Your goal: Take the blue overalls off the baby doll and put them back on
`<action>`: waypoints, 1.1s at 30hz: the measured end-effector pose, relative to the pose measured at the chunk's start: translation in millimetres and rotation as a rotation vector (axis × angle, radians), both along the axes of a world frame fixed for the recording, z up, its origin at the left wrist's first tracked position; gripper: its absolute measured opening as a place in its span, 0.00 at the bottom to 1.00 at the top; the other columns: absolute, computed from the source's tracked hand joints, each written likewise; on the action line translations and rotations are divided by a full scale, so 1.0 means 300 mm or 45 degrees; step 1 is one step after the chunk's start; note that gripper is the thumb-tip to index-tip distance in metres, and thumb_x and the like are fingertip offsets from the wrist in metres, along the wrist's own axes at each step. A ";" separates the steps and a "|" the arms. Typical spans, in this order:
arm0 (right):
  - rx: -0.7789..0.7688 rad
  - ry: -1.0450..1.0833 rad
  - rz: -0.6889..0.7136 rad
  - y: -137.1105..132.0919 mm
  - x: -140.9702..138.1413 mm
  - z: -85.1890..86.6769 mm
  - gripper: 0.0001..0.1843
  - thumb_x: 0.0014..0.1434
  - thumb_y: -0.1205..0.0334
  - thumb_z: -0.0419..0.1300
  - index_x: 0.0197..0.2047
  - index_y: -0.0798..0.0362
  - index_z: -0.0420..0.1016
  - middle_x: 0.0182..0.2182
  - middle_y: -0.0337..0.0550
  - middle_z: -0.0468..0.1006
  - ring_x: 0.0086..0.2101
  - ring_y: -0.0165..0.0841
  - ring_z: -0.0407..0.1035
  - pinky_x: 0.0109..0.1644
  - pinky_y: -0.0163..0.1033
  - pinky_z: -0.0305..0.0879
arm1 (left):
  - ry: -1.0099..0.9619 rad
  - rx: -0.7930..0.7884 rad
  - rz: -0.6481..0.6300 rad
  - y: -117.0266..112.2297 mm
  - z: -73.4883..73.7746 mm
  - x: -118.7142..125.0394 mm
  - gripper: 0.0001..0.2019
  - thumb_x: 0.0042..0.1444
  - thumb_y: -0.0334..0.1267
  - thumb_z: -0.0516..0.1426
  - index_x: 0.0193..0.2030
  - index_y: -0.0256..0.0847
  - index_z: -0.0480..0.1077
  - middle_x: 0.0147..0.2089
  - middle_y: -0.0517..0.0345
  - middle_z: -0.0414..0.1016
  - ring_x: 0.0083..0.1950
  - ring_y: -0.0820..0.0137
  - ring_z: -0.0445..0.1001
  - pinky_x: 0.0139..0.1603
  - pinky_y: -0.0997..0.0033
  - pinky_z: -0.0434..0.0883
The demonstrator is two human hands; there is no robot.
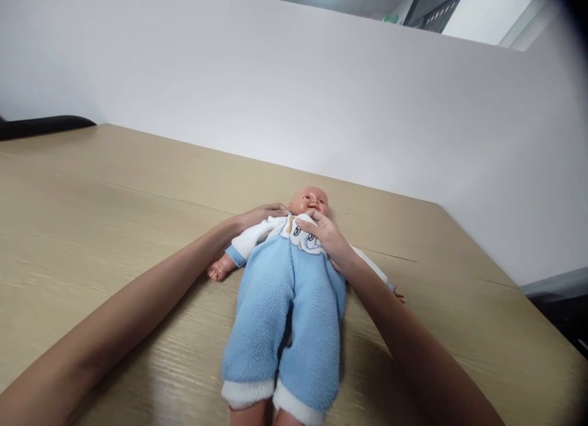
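A baby doll (285, 303) lies on its back on the wooden table (114, 218), head away from me, dressed in a fluffy blue one-piece with white cuffs and a white top. My left hand (260, 215) rests on the doll's shoulder by its neck, fingers curled onto the white collar. My right hand (324, 236) lies on the doll's chest, its fingers pinching the fabric just under the chin. The doll's bare hand (219, 269) sticks out to the left; its other arm is mostly hidden behind my right forearm.
A white partition wall (294, 95) runs along the table's far edge. A dark object (41, 125) lies at the far left corner. The table's right edge (519, 285) drops off toward a dark floor.
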State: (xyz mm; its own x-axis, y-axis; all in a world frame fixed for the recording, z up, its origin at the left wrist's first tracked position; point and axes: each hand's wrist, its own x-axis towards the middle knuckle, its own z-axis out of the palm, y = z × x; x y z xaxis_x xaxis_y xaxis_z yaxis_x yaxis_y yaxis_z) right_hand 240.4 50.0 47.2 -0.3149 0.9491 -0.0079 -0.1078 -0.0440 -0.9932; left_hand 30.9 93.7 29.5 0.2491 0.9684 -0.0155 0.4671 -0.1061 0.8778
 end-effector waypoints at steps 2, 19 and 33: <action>0.139 -0.228 -0.044 -0.010 0.017 0.026 0.20 0.55 0.43 0.74 0.37 0.47 0.73 0.35 0.37 0.82 0.36 0.37 0.75 0.41 0.40 0.68 | -0.030 -0.016 -0.192 0.008 0.052 -0.043 0.17 0.58 0.52 0.62 0.47 0.42 0.78 0.44 0.53 0.81 0.50 0.57 0.79 0.52 0.59 0.77; 0.839 -1.372 -0.455 -0.315 0.475 -0.133 0.23 0.65 0.45 0.65 0.57 0.47 0.73 0.54 0.53 0.79 0.55 0.53 0.72 0.62 0.59 0.66 | 0.294 0.483 -0.549 -0.069 0.210 -0.058 0.18 0.63 0.36 0.55 0.59 0.40 0.73 0.62 0.50 0.76 0.63 0.59 0.73 0.65 0.61 0.68; 0.309 -0.421 -0.796 -0.359 0.517 -0.132 0.44 0.46 0.44 0.80 0.60 0.46 0.66 0.53 0.52 0.81 0.52 0.48 0.79 0.58 0.54 0.77 | 0.406 0.886 -0.797 -0.137 0.123 0.347 0.09 0.70 0.36 0.55 0.51 0.37 0.74 0.50 0.46 0.81 0.49 0.60 0.78 0.51 0.61 0.69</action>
State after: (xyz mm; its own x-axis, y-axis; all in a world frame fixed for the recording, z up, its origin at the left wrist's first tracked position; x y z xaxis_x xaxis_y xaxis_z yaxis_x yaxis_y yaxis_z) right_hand 395.6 -57.8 7.5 0.2664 0.9375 0.2238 0.2649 0.1520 -0.9522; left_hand 134.8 52.6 66.4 0.8027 0.4817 0.3517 0.3543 -0.8595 0.3685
